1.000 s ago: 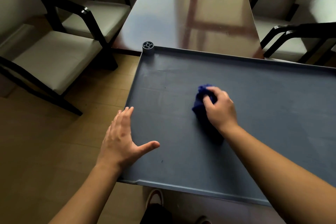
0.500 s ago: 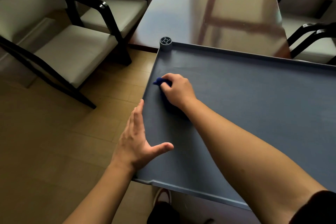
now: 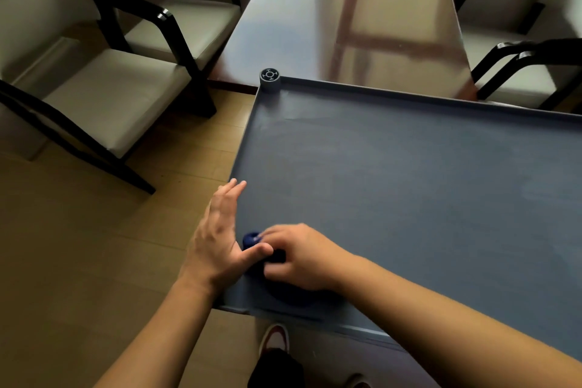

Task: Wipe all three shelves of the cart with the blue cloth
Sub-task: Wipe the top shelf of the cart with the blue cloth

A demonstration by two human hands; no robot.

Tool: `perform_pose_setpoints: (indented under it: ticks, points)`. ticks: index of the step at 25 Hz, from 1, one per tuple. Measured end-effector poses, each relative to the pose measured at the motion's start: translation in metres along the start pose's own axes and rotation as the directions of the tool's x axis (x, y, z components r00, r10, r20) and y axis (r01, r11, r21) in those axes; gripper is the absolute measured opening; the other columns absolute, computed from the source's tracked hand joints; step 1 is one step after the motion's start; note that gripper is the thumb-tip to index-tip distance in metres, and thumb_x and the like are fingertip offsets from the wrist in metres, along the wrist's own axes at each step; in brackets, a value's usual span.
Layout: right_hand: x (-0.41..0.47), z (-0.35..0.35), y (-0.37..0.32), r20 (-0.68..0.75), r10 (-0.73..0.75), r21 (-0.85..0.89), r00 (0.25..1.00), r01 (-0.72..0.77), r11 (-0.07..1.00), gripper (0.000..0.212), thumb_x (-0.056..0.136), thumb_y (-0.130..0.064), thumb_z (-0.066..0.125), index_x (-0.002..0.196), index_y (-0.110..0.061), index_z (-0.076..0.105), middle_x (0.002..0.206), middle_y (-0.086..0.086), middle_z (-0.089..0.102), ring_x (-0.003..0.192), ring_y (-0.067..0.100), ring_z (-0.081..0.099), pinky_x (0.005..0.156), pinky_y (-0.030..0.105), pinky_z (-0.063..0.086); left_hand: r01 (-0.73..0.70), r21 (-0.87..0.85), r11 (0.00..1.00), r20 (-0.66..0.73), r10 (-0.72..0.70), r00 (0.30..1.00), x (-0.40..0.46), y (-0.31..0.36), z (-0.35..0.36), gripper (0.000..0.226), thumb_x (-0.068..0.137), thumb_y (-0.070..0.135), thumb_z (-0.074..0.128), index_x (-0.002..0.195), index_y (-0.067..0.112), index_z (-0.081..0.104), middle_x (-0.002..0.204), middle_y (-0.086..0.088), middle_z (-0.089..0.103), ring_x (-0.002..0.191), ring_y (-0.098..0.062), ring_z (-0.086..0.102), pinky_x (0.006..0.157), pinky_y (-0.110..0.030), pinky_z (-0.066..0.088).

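From the head view, we look down on the top shelf (image 3: 409,198) of the cart, a flat matte grey-blue tray with a low raised rim and a round post cap (image 3: 270,75) at its far left corner. It looks like smooth moulded plastic, stiff and easy to slide a cloth across; faint paler streaks show on it.

The cloth (image 3: 252,240) sits at the near left corner of the shelf, bunched into a small dark blue wad. Only a rounded lump of it shows beyond our fingers; the rest is hidden under the palm. We judge it soft, light and limp, something that will crumple rather than hold shape, so it is best held pressed flat under the palm with fingers curled over the top of the wad, not pinched by an edge.

Our right hand (image 3: 302,257) is curled closed over the cloth and presses it down on the shelf. Our left hand (image 3: 217,239) is open, fingers straight and together, thumb spread; it lies along the shelf's left rim, holding nothing, with the thumb reaching in to touch or nearly touch the cloth.

Beyond the cart stands a glossy dark surface (image 3: 315,9) with reflections, cream padded chairs (image 3: 110,94) with black frames at left and right, and a tan tiled floor (image 3: 78,246). The lower shelves are out of sight.
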State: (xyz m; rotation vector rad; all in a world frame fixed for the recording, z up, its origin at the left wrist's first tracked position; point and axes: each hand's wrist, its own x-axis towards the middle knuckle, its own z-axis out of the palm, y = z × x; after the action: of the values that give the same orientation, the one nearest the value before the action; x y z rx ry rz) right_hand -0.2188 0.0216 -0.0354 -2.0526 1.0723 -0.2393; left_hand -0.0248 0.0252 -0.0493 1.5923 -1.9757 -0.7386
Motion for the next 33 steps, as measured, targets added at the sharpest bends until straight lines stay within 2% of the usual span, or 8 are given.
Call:
perform_pose_setpoints:
  ticks: [5,8,12,16,21,25,27,33]
  points:
    - [-0.091,-0.003,0.015,0.077,0.066,-0.032,0.995,-0.064,0.997,0.025,0.077,-0.028,0.064,0.099,-0.023,0.074,0.125,-0.007,0.068,0.107,0.017,0.063,0.093,0.028,0.047,0.007,0.262,0.965,0.04,-0.019,0.999,0.003,-0.002,0.013,0.085,0.091,0.075,0.053,0.154,0.018,0.046,0.165,-0.009,0.041,0.159,-0.024,0.025,0.127,-0.057,0.028]
    - [-0.145,-0.01,0.031,0.048,0.157,-0.075,0.986,-0.153,0.985,0.026,0.074,-0.036,0.058,0.095,-0.028,0.072,0.125,-0.016,0.067,0.101,0.016,0.063,0.09,0.027,0.047,0.015,0.405,0.914,0.141,-0.079,0.987,0.005,-0.002,0.02,0.087,0.083,0.064,0.078,0.152,0.02,0.049,0.166,-0.009,0.039,0.16,-0.027,0.022,0.129,-0.059,0.019]
    - [-0.219,-0.021,0.053,-0.068,0.304,-0.093,0.95,-0.31,0.946,0.019,0.071,-0.036,0.06,0.085,-0.03,0.071,0.115,-0.022,0.068,0.091,0.017,0.066,0.084,0.028,0.051,-0.006,0.489,0.872,0.186,-0.098,0.978,0.003,0.005,0.018,0.086,0.082,0.069,0.074,0.148,0.017,0.053,0.163,-0.012,0.044,0.157,-0.031,0.031,0.128,-0.062,0.014]
    - [-0.256,-0.029,0.065,-0.203,0.451,0.068,0.869,-0.447,0.892,0.015,0.069,-0.031,0.062,0.08,-0.039,0.066,0.095,-0.022,0.069,0.084,0.007,0.066,0.076,0.027,0.052,0.029,0.434,0.9,0.113,-0.086,0.99,-0.003,0.018,0.013,0.054,0.097,0.04,0.072,0.141,0.012,0.061,0.155,-0.016,0.054,0.151,-0.035,0.041,0.128,-0.062,0.024]
    - [-0.159,-0.024,0.034,-0.357,0.153,0.212,0.921,-0.08,0.974,0.021,0.08,-0.024,0.063,0.1,-0.029,0.069,0.101,-0.013,0.07,0.094,0.007,0.065,0.088,0.023,0.048,0.147,0.357,0.922,0.014,-0.163,0.987,-0.035,0.027,0.008,0.041,0.103,0.018,0.063,0.142,0.01,0.06,0.154,-0.015,0.055,0.15,-0.034,0.041,0.125,-0.057,0.034]
    - [-0.045,0.002,0.001,-0.086,0.027,-0.046,0.996,-0.031,0.998,0.048,0.088,-0.025,0.061,0.136,-0.026,0.054,0.134,0.002,0.063,0.113,0.029,0.058,0.1,0.042,0.047,0.103,0.402,0.91,0.021,-0.122,0.992,-0.057,0.03,0.015,0.039,0.106,0.013,0.052,0.145,0.012,0.057,0.156,-0.014,0.053,0.151,-0.031,0.04,0.129,-0.054,0.026]
    - [-0.027,0.009,-0.001,0.03,-0.008,-0.222,1.0,0.015,0.975,0.042,0.088,-0.033,0.059,0.13,-0.034,0.058,0.133,-0.001,0.062,0.109,0.029,0.055,0.098,0.044,0.047,0.085,0.454,0.887,0.036,-0.113,0.993,-0.056,0.029,0.016,0.039,0.107,0.019,0.046,0.144,0.012,0.058,0.155,-0.016,0.054,0.15,-0.033,0.043,0.128,-0.053,0.027]
    - [-0.081,0.001,0.012,0.127,-0.079,-0.265,0.989,0.11,0.958,0.023,0.078,-0.034,0.063,0.1,-0.033,0.072,0.11,-0.008,0.071,0.094,0.023,0.063,0.084,0.037,0.053,0.025,0.567,0.823,0.064,-0.074,0.995,-0.051,0.029,0.017,0.042,0.104,0.039,0.053,0.141,0.021,0.059,0.153,-0.01,0.058,0.144,-0.032,0.05,0.125,-0.052,0.032]
